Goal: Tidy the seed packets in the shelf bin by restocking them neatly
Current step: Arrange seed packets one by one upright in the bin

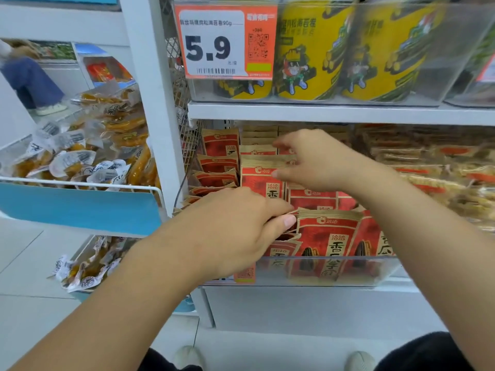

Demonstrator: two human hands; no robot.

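Red and tan seed packets (332,236) stand in rows inside a clear plastic shelf bin (348,271) on the middle shelf. My left hand (235,226) reaches into the bin's front left and pinches the top edges of several packets there, its thumb against the front packet's corner. Farther back, my right hand (316,159) pinches the top of an upright packet (261,178) in the middle row. A further column of packets (219,156) leans along the bin's left side.
Yellow snack tubs (308,49) stand on the shelf above behind an orange 5.9 price tag (225,41). Noodle-like packs (442,170) fill the neighbouring bin on the right. A wire basket (80,183) of loose snack pouches hangs at left. A person stands far left.
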